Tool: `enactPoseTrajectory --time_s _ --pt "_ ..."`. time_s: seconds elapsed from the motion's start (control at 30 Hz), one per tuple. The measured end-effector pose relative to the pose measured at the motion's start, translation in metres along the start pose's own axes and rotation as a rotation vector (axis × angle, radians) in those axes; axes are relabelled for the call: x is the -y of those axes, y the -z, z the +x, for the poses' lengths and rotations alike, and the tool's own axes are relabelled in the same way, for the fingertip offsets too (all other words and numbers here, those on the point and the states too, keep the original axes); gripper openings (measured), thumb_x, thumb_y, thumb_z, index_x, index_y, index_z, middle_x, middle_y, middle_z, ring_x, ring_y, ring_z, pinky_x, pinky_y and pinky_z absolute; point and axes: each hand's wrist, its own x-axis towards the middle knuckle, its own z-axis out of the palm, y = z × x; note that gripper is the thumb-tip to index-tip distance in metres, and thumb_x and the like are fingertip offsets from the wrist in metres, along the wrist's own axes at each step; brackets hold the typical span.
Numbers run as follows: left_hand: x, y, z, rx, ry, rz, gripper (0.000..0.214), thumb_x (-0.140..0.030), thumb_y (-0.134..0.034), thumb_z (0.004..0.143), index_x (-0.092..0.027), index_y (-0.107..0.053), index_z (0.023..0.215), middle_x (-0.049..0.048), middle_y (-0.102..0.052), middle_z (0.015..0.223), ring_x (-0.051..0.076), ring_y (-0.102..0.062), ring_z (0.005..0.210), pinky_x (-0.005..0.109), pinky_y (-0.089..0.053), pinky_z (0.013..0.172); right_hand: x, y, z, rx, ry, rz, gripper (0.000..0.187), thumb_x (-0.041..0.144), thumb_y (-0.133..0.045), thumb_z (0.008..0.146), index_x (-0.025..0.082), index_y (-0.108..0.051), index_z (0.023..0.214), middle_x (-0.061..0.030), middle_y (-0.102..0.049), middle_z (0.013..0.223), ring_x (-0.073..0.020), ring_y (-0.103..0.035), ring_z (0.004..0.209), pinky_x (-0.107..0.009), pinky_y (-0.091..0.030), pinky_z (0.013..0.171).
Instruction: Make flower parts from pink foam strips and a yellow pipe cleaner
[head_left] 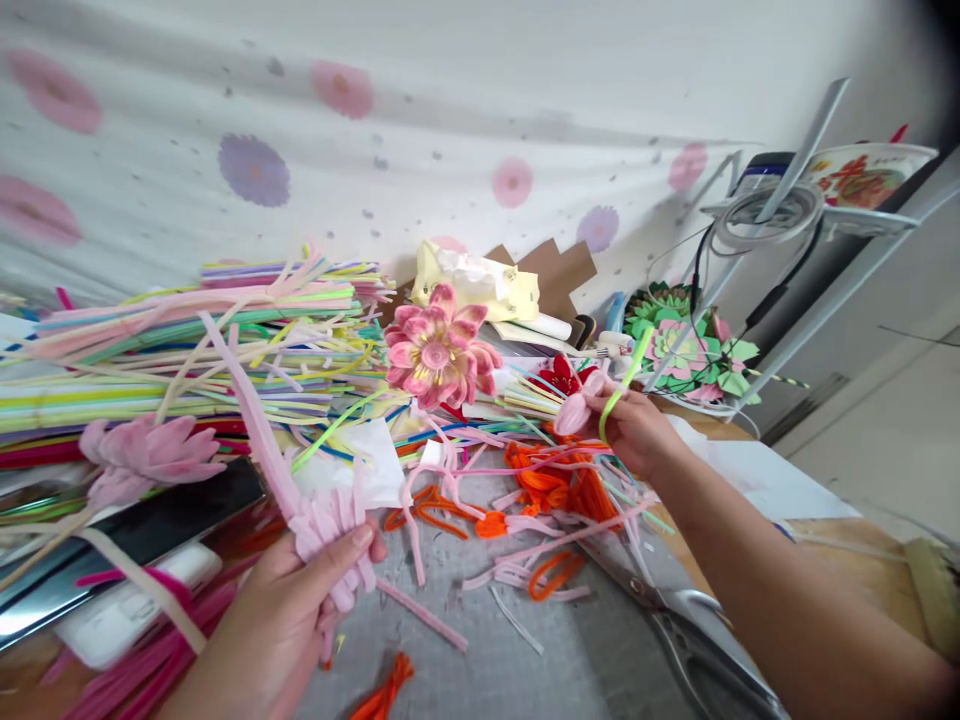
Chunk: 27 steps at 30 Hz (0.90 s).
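My left hand (300, 590) is closed around a bundle of pale pink pipe cleaners (330, 530), whose long ends stick up and to the left. Farther right, my right hand (637, 425) pinches a small pink looped pipe-cleaner petal (576, 410). A bright green pipe cleaner (626, 385) also passes between the fingers of that hand. Between the hands, at the back, stands a finished-looking pink flower (442, 350) with a yellow centre. Orange pipe-cleaner pieces (547, 480) and pink offcuts lie below. A paler pink flower (150, 455) is to the left of my left hand.
Bundles of coloured pipe cleaners (187, 350) are piled at the back left. Large scissors (660, 610) lie at the right on the grey mat (480, 660). A black phone-like slab (180, 500) and white device (135, 610) are at left. A metal rack (795, 330) stands right.
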Motion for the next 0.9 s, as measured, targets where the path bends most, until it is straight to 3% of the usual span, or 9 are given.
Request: enactPoseTrajectory --time_s 0.1,0.23,0.37,0.47,0.53,0.63,0.73,0.8,0.9 --pt "0.005 0.002 0.0 0.071 0.015 0.025 0.025 -0.036 -0.074 0.06 -0.018 -0.061 0.07 -0.0035 -0.055 0.054 0.009 -0.039 0.046 0.019 -0.031 0.04 0.013 -0.024 -0.026 0.061 -0.036 0.154 0.027 0.041 -0.067 0.067 0.018 -0.056 0.076 -0.0009 -0.061 0.064 -0.0145 -0.06 0.055 -0.028 -0.051 0.055" --pt "0.008 0.0 -0.006 0.18 -0.002 0.051 0.024 -0.037 -0.07 0.067 -0.016 -0.062 0.073 0.0 -0.061 0.064 0.008 -0.042 0.05 0.018 -0.03 0.042 0.022 -0.072 -0.058 0.277 -0.048 0.386 0.018 0.031 -0.068 0.071 0.018 -0.058 0.078 0.0006 -0.061 0.066 -0.0123 -0.06 0.057 -0.025 -0.051 0.057" --pt "0.007 -0.004 -0.011 0.265 0.01 0.008 0.024 -0.037 -0.064 0.074 -0.015 -0.06 0.081 0.0033 -0.065 0.066 0.007 -0.041 0.049 0.018 -0.025 0.041 0.019 -0.121 -0.08 0.3 0.363 0.144 0.005 0.021 -0.062 0.076 0.02 -0.062 0.081 -0.0034 -0.063 0.08 -0.0154 -0.061 0.074 -0.028 -0.05 0.067" --pt "0.004 -0.005 -0.012 0.249 0.003 -0.106 0.022 -0.034 -0.068 0.071 -0.015 -0.058 0.077 -0.0013 -0.059 0.057 0.005 -0.039 0.045 0.017 -0.022 0.04 0.017 -0.142 -0.092 0.28 0.71 -0.099 0.022 0.008 -0.054 0.078 0.023 -0.064 0.09 -0.0065 -0.062 0.095 -0.0173 -0.059 0.092 -0.03 -0.048 0.078" --pt "0.002 -0.005 -0.011 0.203 0.003 -0.155 0.023 -0.032 -0.073 0.065 -0.016 -0.058 0.074 -0.0058 -0.052 0.049 0.004 -0.033 0.04 0.017 -0.02 0.038 0.017 -0.148 -0.1 0.322 0.791 -0.141 0.032 0.002 -0.05 0.077 0.024 -0.064 0.096 -0.0065 -0.061 0.1 -0.0167 -0.058 0.094 -0.03 -0.047 0.08" --pt "0.001 -0.003 -0.011 0.156 0.0 -0.164 0.025 -0.03 -0.075 0.061 -0.017 -0.061 0.077 -0.0064 -0.052 0.049 0.005 -0.037 0.04 0.017 -0.026 0.038 0.016 -0.152 -0.112 0.242 0.703 -0.052 0.033 0.002 -0.048 0.079 0.026 -0.063 0.097 -0.0056 -0.059 0.106 -0.0169 -0.056 0.098 -0.03 -0.047 0.081" --pt "0.001 -0.002 -0.01 0.155 -0.077 -0.141 0.022 -0.028 -0.074 0.063 -0.016 -0.064 0.079 -0.0017 -0.064 0.063 0.009 -0.052 0.054 0.019 -0.039 0.05 0.014 -0.158 -0.121 0.103 0.436 0.115 0.018 0.016 -0.054 0.082 0.025 -0.06 0.097 -0.0045 -0.058 0.096 -0.0165 -0.058 0.088 -0.028 -0.049 0.072" --pt "0.003 -0.001 -0.009 0.15 -0.155 -0.097 0.019 -0.028 -0.072 0.066 -0.017 -0.066 0.08 -0.0001 -0.067 0.07 0.012 -0.057 0.063 0.022 -0.044 0.059 0.013 -0.165 -0.122 0.18 0.28 0.176 0.018 0.028 -0.061 0.079 0.022 -0.058 0.096 -0.0034 -0.059 0.086 -0.0161 -0.058 0.076 -0.027 -0.049 0.066" --pt "0.006 0.001 -0.008 0.092 -0.214 -0.01 0.018 -0.028 -0.072 0.066 -0.016 -0.067 0.078 -0.0002 -0.067 0.069 0.014 -0.058 0.064 0.024 -0.045 0.061 0.012 -0.175 -0.121 0.293 0.21 0.058 0.023 0.033 -0.067 0.071 0.018 -0.06 0.087 -0.003 -0.061 0.077 -0.0164 -0.056 0.07 -0.027 -0.046 0.065"
